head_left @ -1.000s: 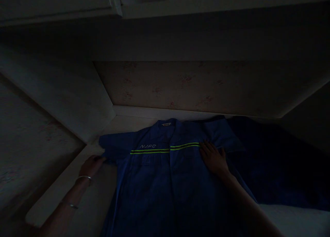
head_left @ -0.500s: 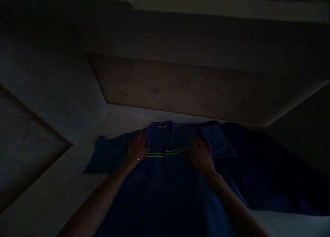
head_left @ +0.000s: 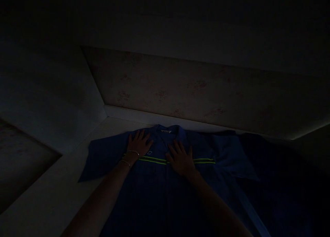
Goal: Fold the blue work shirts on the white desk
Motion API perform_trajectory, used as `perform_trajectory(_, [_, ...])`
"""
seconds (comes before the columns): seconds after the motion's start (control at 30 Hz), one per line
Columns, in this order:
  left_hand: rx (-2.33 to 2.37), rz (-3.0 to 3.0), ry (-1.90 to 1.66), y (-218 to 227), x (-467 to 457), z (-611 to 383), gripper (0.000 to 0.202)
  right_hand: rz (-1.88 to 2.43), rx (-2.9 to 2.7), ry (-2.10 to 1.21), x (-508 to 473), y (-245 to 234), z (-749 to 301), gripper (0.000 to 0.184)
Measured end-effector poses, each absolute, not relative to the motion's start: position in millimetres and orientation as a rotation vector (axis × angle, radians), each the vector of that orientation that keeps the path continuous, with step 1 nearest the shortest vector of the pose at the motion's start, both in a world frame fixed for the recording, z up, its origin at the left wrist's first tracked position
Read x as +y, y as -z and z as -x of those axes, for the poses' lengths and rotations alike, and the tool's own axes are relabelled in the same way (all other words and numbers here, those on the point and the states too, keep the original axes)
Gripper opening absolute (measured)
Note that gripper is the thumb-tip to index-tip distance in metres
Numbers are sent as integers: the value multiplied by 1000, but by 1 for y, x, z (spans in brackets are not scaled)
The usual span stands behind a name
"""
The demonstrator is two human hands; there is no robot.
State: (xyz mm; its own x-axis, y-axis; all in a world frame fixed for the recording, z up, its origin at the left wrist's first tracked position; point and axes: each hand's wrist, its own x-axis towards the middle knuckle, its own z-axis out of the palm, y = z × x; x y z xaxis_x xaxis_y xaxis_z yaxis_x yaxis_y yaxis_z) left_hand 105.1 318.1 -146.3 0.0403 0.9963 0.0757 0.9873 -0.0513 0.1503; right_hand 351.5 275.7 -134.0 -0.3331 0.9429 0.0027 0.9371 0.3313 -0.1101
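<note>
A pale, smooth surface [head_left: 51, 202] fills the near left of the dim scene, meeting a mottled, faintly red-flecked wall panel [head_left: 196, 89] at the far side along a light ledge. Spread flat on that surface lies a blue work shirt [head_left: 160, 195] of woven cloth, collar toward the far wall, its short sleeves fanned out left and right. Darker fabric [head_left: 283, 182] sits bunched at its right (too dim to tell what it is). Two thin, bright yellow-green stripes [head_left: 154, 160] run across the chest. The right hand [head_left: 180, 158] rests flat on the stripes at the shirt's middle, fingers spread, gripping nothing. The left hand [head_left: 139, 144] lies palm-down just left of the collar, fingers likewise splayed, with a slim metal bangle [head_left: 132, 152] at the wrist.
</note>
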Motion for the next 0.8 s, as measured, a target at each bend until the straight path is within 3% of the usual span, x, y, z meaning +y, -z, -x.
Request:
perform_trajectory(0.17, [2083, -2225, -271, 143, 323, -109, 61, 1792, -2521, -133, 277, 133, -351, 62])
perform_trajectory(0.37, [2287, -2142, -570, 128, 303, -56, 58, 1783, -2524, -147, 278, 137, -353, 62])
perform_trajectory(0.53, [2355, -2039, -140, 140, 264, 27, 57, 1775, -2488, -151, 279, 139, -353, 62])
perform_trajectory(0.8, [2398, -2016, 60, 135, 264, 41, 61, 1796, -2465, -240, 278, 134, -353, 64])
